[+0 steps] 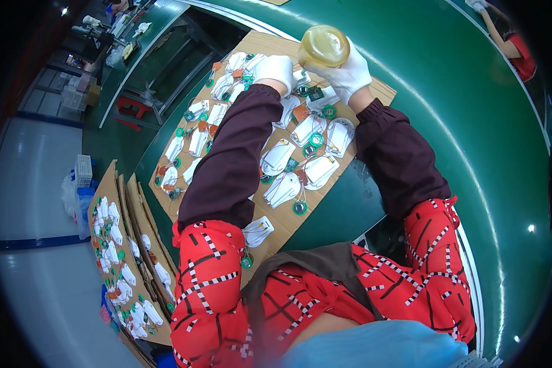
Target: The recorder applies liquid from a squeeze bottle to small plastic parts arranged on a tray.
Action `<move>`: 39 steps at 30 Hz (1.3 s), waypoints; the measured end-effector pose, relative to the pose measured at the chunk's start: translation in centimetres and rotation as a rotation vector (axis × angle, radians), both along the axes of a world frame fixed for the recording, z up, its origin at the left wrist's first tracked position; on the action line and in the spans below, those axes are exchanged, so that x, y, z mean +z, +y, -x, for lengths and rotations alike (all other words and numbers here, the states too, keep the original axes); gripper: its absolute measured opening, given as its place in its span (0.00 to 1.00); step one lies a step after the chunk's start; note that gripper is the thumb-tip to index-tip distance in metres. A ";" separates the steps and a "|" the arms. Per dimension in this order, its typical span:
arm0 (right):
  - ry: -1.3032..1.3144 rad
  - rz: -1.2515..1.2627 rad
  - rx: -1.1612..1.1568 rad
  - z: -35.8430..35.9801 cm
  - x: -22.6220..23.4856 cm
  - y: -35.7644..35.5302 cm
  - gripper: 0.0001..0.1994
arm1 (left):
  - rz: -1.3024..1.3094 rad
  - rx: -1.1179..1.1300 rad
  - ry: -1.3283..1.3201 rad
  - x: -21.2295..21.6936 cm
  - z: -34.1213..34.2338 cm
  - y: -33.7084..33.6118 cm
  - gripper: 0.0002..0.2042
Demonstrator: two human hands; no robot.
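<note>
Both my hands wear white gloves. My right hand [349, 75] is closed around a yellowish translucent bottle [322, 48], tilted with its round base toward me, above the far right part of a cardboard sheet [245, 44]. My left hand [276, 70] is over the sheet's far edge, close to some white plastic housings [236, 61]; its fingers are hidden behind the back of the hand. Across the sheet lie several more white housings [277, 156], wired to small green round parts [316, 140] and green circuit boards [314, 94].
The sheet rests on a green worktable [435, 153]. More cardboard sheets [126, 202] bearing similar parts lean at the lower left. A red stool [132, 109] stands beyond the table's left side. Another person's arm [500, 37] shows at the upper right.
</note>
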State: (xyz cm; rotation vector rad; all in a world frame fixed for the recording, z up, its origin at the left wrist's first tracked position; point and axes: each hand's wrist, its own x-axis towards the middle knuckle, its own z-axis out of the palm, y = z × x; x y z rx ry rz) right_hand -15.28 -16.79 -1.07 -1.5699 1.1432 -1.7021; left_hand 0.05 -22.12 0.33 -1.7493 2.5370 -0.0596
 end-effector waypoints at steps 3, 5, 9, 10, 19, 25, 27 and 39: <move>-0.058 -0.029 0.023 0.3 0.7 0.6 0.32 | 0.038 -0.001 -0.002 0.3 0.3 0.5 0.17; -0.210 -0.047 0.135 0.3 1.3 1.2 0.33 | -0.007 0.030 -0.059 0.7 0.7 0.8 0.13; -0.117 -0.116 0.093 0.8 1.4 0.7 0.33 | -0.046 0.052 -0.053 0.8 0.7 0.6 0.14; -0.119 -0.115 0.091 0.8 1.6 0.7 0.33 | -0.031 0.046 -0.036 0.7 0.4 0.4 0.13; -0.142 -0.101 -0.030 1.3 0.1 -0.9 0.34 | 0.006 0.034 -0.032 0.0 0.4 0.0 0.13; -0.371 0.059 -0.046 2.5 0.6 -1.3 0.27 | -0.001 0.030 -0.086 0.0 -0.2 0.1 0.15; -0.390 0.084 -0.081 3.3 0.8 -1.3 0.25 | 0.028 0.035 -0.130 0.3 0.3 0.7 0.16; -0.459 0.141 -0.134 5.2 0.6 -2.1 0.22 | -0.216 -0.009 0.403 2.0 -2.9 0.6 0.37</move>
